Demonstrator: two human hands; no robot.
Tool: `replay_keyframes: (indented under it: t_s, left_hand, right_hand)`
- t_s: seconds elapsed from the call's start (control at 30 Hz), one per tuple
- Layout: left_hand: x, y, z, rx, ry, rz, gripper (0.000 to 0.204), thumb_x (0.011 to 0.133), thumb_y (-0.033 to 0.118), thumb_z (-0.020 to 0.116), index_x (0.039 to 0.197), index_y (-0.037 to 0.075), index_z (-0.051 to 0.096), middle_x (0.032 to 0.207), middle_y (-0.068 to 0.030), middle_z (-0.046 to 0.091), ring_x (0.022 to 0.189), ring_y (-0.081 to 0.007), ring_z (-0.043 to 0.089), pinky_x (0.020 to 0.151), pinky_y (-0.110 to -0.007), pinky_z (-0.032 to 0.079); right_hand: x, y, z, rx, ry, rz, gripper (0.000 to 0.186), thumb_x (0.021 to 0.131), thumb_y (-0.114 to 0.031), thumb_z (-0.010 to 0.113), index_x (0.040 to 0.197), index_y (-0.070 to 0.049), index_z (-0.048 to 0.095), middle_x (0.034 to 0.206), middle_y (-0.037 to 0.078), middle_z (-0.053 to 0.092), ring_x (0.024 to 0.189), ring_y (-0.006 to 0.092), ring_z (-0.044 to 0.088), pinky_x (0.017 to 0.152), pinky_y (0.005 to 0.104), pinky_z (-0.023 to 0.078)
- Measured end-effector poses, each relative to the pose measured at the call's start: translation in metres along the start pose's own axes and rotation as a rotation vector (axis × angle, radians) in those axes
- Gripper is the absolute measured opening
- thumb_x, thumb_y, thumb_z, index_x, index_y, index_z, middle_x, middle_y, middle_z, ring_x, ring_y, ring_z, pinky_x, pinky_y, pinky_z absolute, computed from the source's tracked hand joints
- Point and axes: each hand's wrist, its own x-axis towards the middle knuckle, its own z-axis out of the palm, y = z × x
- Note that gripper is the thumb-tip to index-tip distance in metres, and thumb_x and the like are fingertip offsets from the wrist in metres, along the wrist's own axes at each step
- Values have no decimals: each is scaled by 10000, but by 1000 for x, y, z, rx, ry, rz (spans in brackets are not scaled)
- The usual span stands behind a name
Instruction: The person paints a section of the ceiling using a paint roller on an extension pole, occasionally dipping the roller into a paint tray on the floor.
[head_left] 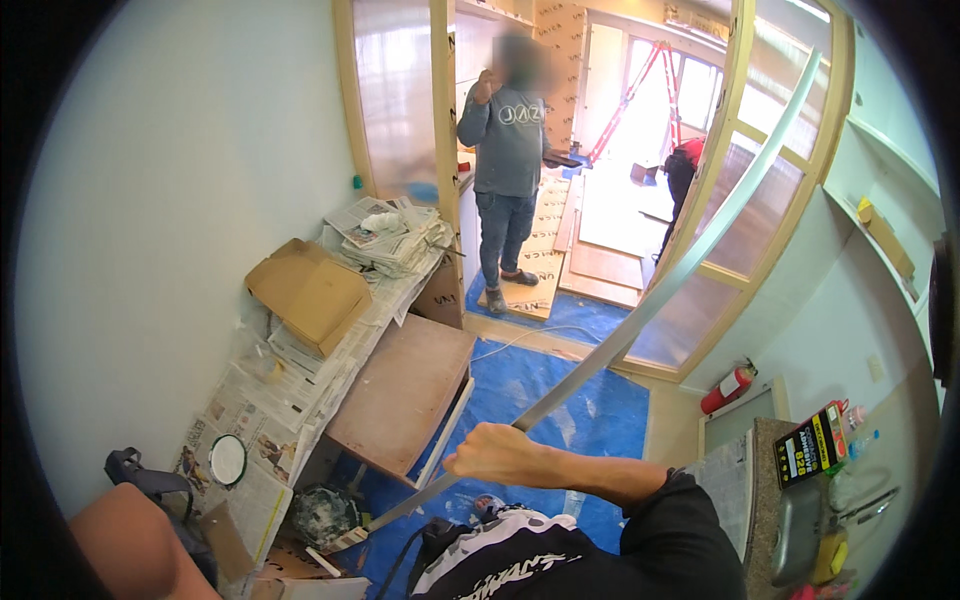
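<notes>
Strip (pixel 660 296), one, in one of the hands (pixel 495 453), two people (pixel 515 145) beyond

Long strip (pixel 665 285) slanted from lower centre to upper right, right hand (pixel 503 452) around it. Left: newspaper-covered worktop (pixel 320 395) along wall (pixel 190 200); cardboard box (pixel 310 295) on top, round container (pixel 228 460) nearer. Low unit (pixel 405 395) stood between worktop and strip, floor sheet (pixel 612 400) to its right. Ahead: person (pixel 515 140) between partitions (pixel 395 100), ladder (pixel 671 95) behind. Right: extinguisher (pixel 727 388); nearer, counter (pixel 768 450) with sink (pixel 798 530).
</notes>
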Motion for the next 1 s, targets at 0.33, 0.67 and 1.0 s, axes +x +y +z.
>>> replay_keyframes:
  t_s: [0.33, 0.67, 1.0]
  left_hand:
    - [-24, 8, 6, -24, -25, -44, 508, 907, 381, 504, 1258, 15, 468, 1228, -163, 493, 1136, -295, 467, 992, -418, 372]
    - [-31, 13, 10, 6, -22, -47, 499, 915, 374, 497, 1239, -4, 482, 1197, -170, 516, 1108, -293, 493, 981, -410, 390]
    - [-35, 16, 8, 12, -6, -42, 491, 922, 366, 491, 1221, -24, 496, 1166, -176, 540, 1079, -292, 518, 969, -403, 408]
  right_hand:
    - [5, -5, 15, 113, 55, -17, 51, 737, -94, 605, 724, -60, 569, 547, 97, 575, 562, 296, 638, 465, 391, 498]
    - [6, -5, 13, 86, 30, -24, 69, 695, -61, 626, 746, -67, 579, 560, 84, 583, 587, 284, 644, 499, 368, 498]
    - [8, -5, 9, 78, 38, -36, 109, 709, -79, 630, 802, -73, 575, 559, 66, 580, 586, 269, 646, 491, 365, 494]
